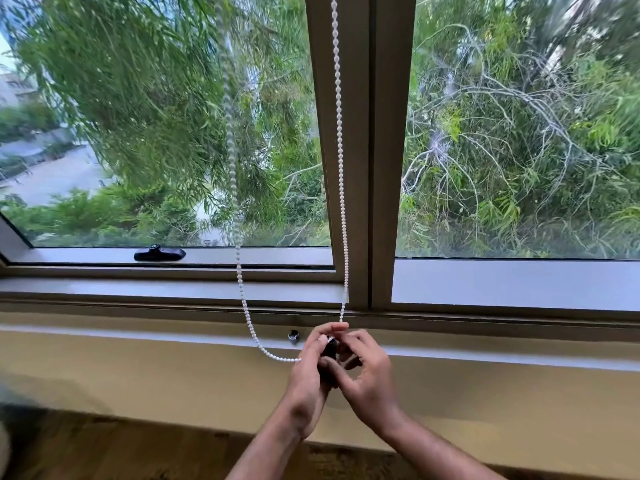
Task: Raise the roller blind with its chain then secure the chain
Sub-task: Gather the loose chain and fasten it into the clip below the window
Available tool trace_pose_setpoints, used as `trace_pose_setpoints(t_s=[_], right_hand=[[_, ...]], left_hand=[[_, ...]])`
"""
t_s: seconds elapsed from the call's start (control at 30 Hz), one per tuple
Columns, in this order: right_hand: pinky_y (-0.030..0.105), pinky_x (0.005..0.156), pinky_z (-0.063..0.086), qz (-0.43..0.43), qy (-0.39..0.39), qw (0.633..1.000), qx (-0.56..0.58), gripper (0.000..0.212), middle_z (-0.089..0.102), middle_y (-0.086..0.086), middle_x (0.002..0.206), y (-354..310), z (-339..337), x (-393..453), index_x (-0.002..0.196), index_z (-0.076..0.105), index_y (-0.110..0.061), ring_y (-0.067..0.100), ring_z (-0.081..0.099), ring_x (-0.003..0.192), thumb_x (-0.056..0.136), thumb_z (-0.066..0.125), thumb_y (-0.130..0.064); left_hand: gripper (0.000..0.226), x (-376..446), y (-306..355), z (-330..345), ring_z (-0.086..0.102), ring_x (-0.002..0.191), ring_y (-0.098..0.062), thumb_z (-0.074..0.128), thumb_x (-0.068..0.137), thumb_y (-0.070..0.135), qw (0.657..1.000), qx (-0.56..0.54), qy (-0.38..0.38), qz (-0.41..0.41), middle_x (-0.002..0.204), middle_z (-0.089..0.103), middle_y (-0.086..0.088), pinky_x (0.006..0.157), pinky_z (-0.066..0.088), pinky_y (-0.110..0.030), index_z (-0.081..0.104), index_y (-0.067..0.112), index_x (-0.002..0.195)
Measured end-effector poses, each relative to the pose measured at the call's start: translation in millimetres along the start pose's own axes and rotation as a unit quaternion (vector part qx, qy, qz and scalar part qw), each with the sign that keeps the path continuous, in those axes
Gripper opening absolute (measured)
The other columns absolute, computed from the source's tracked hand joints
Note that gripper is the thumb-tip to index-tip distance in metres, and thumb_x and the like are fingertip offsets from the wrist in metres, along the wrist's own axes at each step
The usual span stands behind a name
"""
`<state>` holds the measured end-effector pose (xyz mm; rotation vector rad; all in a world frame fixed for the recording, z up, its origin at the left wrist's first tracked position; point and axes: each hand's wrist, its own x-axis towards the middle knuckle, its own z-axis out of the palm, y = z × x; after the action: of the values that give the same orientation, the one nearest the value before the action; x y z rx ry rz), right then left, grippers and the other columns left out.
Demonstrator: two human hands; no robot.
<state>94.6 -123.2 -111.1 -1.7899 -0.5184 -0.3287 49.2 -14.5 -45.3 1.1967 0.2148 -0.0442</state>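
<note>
A white bead chain hangs in a long loop before the window; one strand runs down along the central mullion, the other curves down from the left. Both strands meet at my hands below the sill. My left hand and my right hand are together around a small black chain holder on the wall, pinching the chain's lowest part against it. The roller blind itself is out of view above; the glass is uncovered.
A black window handle lies on the left sash frame. A small dark metal clip sits on the sill ledge just left of my hands. The beige wall and wooden floor lie below. Trees fill the view outside.
</note>
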Motion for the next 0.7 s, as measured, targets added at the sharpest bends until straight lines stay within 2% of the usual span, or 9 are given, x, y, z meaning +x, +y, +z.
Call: trace_pose_setpoints(t_s=[0.17,0.3,0.43,0.57,0.63,0.7], right_hand=[[0.034,0.064,0.059,0.002,-0.001,1.0,0.024,0.03,0.063,-0.012,0.097,1.9,2.1,4.4,0.111,0.071,-0.036,0.013,0.067,0.082,0.087,0.074,-0.055],[0.026,0.066,0.058,0.005,-0.008,0.999,0.042,0.038,0.063,-0.012,0.1,2.7,4.0,5.9,0.122,0.07,-0.043,0.013,0.068,0.086,0.087,0.074,-0.057],[0.034,0.069,0.06,0.02,-0.038,0.998,0.048,0.043,0.064,-0.013,0.104,6.7,12.2,6.6,0.127,0.067,-0.042,0.014,0.068,0.092,0.088,0.072,-0.059],[0.032,0.078,0.06,0.011,-0.074,0.997,0.036,0.051,0.065,-0.02,0.116,9.9,19.6,6.5,0.138,0.059,-0.042,0.013,0.068,0.101,0.091,0.068,-0.059],[0.03,0.076,0.06,0.01,-0.063,0.997,0.037,0.047,0.067,-0.019,0.115,11.0,22.6,7.3,0.136,0.059,-0.042,0.014,0.07,0.098,0.092,0.067,-0.057],[0.028,0.07,0.059,0.02,-0.033,0.997,0.062,0.034,0.071,-0.013,0.108,12.6,25.4,8.6,0.125,0.062,-0.039,0.015,0.072,0.089,0.094,0.067,-0.054]], left_hand=[[0.043,3.4,-0.9,-1.0,0.069,0.101,-0.03,0.026,0.107,0.026,1.0,-0.025,0.007,-0.002,0.109,0.069,-0.02,0.093,0.043,-0.049,0.062,0.006,0.121],[0.043,6.5,0.8,-2.6,0.07,0.099,-0.026,0.027,0.107,0.026,0.996,-0.085,0.006,-0.006,0.103,0.07,-0.019,0.092,0.055,-0.044,0.064,0.004,0.108],[0.041,8.0,1.9,-7.8,0.07,0.091,-0.024,0.027,0.106,0.025,0.994,-0.108,0.015,-0.002,0.093,0.068,-0.015,0.093,0.055,-0.046,0.061,0.005,0.093],[0.039,11.1,-0.1,-15.7,0.073,0.083,-0.022,0.029,0.105,0.025,0.993,-0.106,0.055,0.012,0.087,0.071,-0.014,0.08,0.06,-0.04,0.058,0.007,0.087],[0.04,12.7,-0.3,-22.7,0.07,0.087,-0.029,0.029,0.105,0.028,0.994,-0.081,0.072,0.016,0.092,0.071,-0.019,0.079,0.055,-0.042,0.06,0.011,0.085],[0.038,14.5,0.1,-31.4,0.057,0.074,-0.025,0.033,0.102,0.032,0.994,-0.039,0.1,0.025,0.082,0.064,-0.016,0.066,0.044,-0.036,0.062,0.016,0.083]])
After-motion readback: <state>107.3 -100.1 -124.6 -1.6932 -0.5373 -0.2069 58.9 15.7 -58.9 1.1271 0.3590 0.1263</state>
